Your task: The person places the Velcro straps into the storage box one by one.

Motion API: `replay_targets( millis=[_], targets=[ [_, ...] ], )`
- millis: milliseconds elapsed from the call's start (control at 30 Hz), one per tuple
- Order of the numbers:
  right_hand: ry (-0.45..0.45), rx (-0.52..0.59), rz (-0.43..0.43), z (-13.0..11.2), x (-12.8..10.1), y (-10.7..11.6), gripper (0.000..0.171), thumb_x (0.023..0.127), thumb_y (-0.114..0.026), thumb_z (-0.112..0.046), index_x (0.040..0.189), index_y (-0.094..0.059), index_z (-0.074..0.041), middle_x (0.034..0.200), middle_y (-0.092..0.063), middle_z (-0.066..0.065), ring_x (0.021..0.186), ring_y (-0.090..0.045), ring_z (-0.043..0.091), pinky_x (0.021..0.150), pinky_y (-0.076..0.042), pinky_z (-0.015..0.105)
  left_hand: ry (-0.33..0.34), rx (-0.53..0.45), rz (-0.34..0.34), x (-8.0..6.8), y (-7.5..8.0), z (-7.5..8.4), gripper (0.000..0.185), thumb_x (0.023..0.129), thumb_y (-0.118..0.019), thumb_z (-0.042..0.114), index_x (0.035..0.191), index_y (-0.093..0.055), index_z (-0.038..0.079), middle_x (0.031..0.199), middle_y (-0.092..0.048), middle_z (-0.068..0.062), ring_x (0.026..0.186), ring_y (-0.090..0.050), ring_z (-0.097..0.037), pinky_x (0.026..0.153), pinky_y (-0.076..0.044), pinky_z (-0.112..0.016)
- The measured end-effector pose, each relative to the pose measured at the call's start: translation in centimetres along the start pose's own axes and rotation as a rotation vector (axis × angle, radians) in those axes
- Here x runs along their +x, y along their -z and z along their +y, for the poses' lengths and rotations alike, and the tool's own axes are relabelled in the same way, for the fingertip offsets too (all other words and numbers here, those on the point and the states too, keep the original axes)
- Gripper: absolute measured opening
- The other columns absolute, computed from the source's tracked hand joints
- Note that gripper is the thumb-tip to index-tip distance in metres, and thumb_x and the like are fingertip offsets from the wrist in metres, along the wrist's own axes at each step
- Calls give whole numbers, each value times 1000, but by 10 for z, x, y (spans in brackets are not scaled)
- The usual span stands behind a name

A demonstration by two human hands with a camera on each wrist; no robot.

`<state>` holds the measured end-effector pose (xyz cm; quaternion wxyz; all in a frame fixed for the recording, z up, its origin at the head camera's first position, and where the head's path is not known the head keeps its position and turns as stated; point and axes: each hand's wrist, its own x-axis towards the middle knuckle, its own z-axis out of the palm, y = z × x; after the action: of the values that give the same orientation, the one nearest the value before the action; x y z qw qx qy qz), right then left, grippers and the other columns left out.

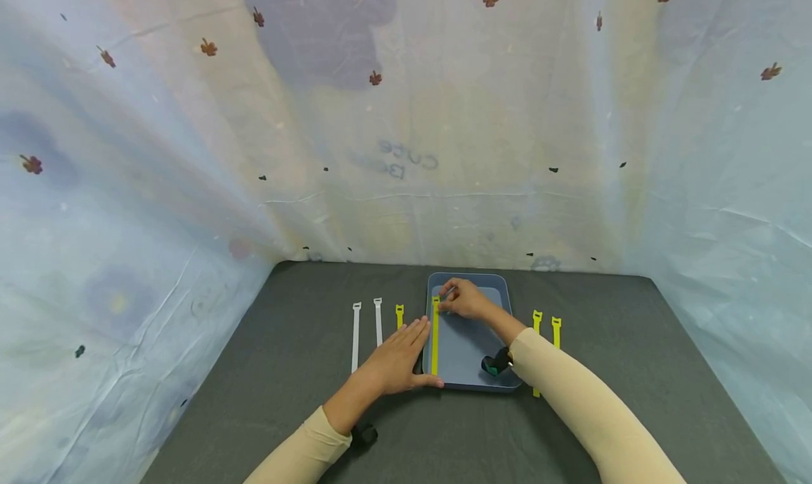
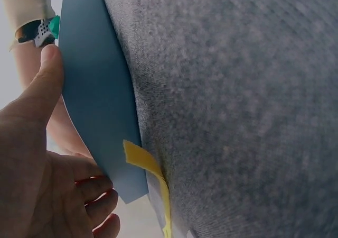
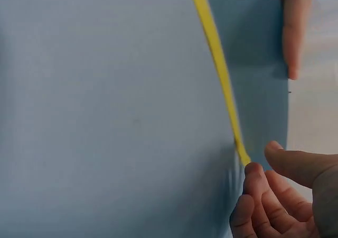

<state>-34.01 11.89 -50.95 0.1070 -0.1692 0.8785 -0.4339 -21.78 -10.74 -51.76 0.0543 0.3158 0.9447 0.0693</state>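
Grey felt covers the table [image 1: 254, 371], which carries a blue tray [image 1: 472, 361]. The left hand [image 1: 396, 361] rests flat against the tray's left rim, fingers straight and together. The right hand [image 1: 466, 299] pinches the far end of a yellow strap [image 1: 435, 343] lying along the tray's left side. By appearance one strap is placed; white straps [image 1: 356, 336] and other yellow straps [image 1: 555, 329] remain on the table.

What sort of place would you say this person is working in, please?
Probably a staged tabletop recording booth rather than a home: a dark grey felt-like table closed in by a wrinkled printed fabric backdrop, with a blue tray and straps laid in neat rows.
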Motion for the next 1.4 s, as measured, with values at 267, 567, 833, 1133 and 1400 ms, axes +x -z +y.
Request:
replay_targets(
  millis=[267, 567, 833, 1133, 1400],
  targets=[
    [50, -52, -5, -9, -14, 19, 30, 101, -76, -12, 124, -68, 6, 97, -75, 15, 85, -72, 27, 72, -59, 36, 6, -11, 2, -2, 1, 1, 116, 94, -59, 80, 172, -19, 4, 179, -17, -14, 165, -20, -30, 133, -22, -47],
    [107, -14, 20, -6, -34, 43, 27, 104, -74, -14, 123, -69, 4, 101, -73, 13, 90, -72, 30, 78, -61, 39, 7, -15, 6, -1, 0, 2, 117, 93, -60, 81, 171, -20, 3, 179, -18, -14, 165, -21, -31, 133, -23, -47],
    [101, -41, 62, 1, -53, 58, 28, 104, -74, -19, 123, -70, 1, 104, -72, 12, 93, -69, 24, 82, -59, 43, 15, -29, 9, 0, -1, 1, 118, 93, -59, 82, 172, -19, 4, 180, -17, -13, 165, -19, -29, 134, -21, -46],
    [73, -59, 93, 12, -74, 72, 31, 104, -74, -23, 124, -69, 0, 107, -72, 10, 93, -68, 22, 79, -57, 37, 1, -49, 25, -1, -1, 1, 117, 93, -62, 80, 171, -22, 2, 179, -20, -15, 164, -22, -32, 133, -23, -47],
    [63, -49, 113, 27, -93, 88, 34, 105, -73, -24, 126, -68, 3, 105, -73, 9, 91, -70, 25, 77, -58, 36, -20, -51, 57, 0, -10, -4, 120, 92, -56, 85, 171, -21, 3, 179, -19, -15, 165, -20, -31, 133, -23, -48]
  ],
)
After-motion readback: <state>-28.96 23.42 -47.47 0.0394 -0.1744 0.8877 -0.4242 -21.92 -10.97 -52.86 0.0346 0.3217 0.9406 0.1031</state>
